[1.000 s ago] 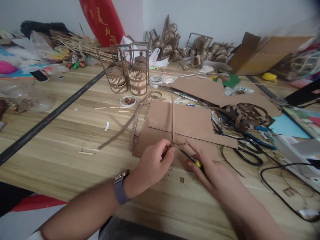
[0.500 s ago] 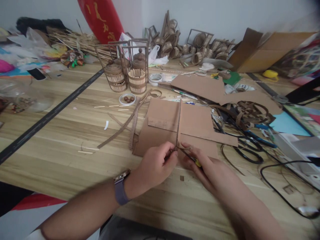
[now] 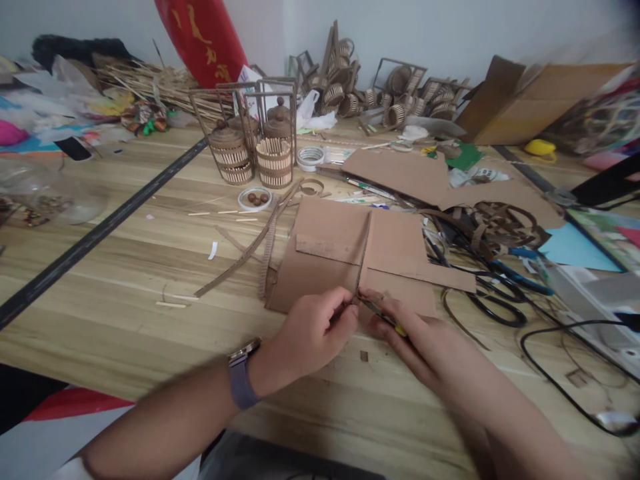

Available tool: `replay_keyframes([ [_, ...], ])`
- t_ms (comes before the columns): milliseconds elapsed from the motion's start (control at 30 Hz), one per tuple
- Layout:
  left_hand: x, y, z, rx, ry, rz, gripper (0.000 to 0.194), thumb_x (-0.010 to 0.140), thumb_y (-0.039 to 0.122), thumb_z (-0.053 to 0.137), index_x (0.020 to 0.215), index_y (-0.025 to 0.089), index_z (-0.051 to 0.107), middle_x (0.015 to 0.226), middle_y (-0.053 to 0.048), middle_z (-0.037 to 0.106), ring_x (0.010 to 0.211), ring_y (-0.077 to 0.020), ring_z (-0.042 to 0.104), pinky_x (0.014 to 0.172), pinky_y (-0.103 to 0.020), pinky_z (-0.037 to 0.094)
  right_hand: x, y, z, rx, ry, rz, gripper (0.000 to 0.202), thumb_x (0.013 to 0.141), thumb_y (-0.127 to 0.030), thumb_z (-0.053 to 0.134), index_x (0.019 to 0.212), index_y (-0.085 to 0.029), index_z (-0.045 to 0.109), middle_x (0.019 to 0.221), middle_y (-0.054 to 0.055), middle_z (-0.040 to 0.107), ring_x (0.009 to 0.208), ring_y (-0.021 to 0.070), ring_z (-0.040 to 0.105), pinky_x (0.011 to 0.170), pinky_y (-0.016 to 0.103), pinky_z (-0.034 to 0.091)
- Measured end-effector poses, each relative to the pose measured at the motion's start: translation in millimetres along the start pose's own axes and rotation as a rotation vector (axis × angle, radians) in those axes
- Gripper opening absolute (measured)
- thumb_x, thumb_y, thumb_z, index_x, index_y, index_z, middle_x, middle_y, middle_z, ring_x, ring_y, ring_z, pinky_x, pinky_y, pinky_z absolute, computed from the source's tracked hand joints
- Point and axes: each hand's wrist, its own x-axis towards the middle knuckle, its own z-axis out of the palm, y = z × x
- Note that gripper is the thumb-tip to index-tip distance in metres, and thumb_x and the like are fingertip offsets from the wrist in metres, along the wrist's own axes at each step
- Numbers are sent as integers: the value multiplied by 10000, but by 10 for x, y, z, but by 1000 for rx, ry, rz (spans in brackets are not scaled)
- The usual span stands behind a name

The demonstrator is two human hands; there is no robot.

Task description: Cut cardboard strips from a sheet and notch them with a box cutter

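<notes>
My left hand [image 3: 317, 330], with a watch on its wrist, pinches the near end of a narrow cardboard strip [image 3: 365, 253]. The strip points away from me above flat cardboard sheets [image 3: 320, 223]. Close against its fingertips, my right hand [image 3: 400, 327] is closed round a slim cutter [image 3: 371, 307] with a dark shaft and a bit of yellow at the palm. The cutter's tip meets the strip's near end, though the fingers partly hide the contact. A small brown cardboard scrap [image 3: 364, 357] lies on the table just below both hands.
Small lidded slatted baskets [image 3: 231, 157] in tall frames stand behind, near a dish [image 3: 255, 199] of brown beads. Black-handled scissors [image 3: 500, 310], a cable [image 3: 530, 360] and coiled strips [image 3: 510, 227] lie to the right. More baskets [image 3: 345, 97] are piled at the wall.
The strip's far end has swung slightly to the right and towards me. Both hands have shifted only a little and keep their grips.
</notes>
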Motion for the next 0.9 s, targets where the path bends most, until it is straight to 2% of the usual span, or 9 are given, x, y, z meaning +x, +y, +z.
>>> replay_keyframes([
  [133,5,-8,-1,-4,-6,9,222,948,313,430,769,209,509,577,33,569,526,-114,523,531,-243,317,-15,17,24,-1,-6,9,412,1016,-303,388,1390,-231,546,1242,98,739,889,223,779,781,338,636],
  [300,7,-12,15,-18,-19,20,228,939,308,433,738,213,483,575,38,558,516,-106,506,525,-238,311,-61,80,124,-27,46,2,397,1033,-331,351,1359,-249,562,1234,100,743,891,226,777,800,355,631],
  [400,-4,-13,25,-18,-14,31,232,938,298,432,724,213,467,577,39,554,514,-103,500,524,-236,309,-76,90,141,-67,56,-11,390,1040,-318,340,1360,-248,552,1242,102,740,921,228,774,781,353,632],
  [567,-4,-14,30,-37,-8,19,222,948,283,437,747,207,489,580,38,570,514,-100,511,522,-225,328,-59,53,114,-174,54,-34,393,1026,-262,377,1384,-244,538,1180,101,764,861,222,777,728,339,630],
  [767,1,2,32,-237,-49,-39,199,972,314,440,879,188,563,599,32,598,498,-94,530,507,-199,388,-84,41,168,-488,190,-101,436,986,-177,407,1392,-244,551,1036,77,775,704,185,737,534,257,536],
  [900,-9,-13,49,-377,-93,-53,241,990,381,449,949,177,570,628,20,608,503,-90,530,494,-186,416,-90,2,187,-581,252,-114,454,974,-148,415,1389,-258,561,965,56,759,665,159,701,495,237,462],
])
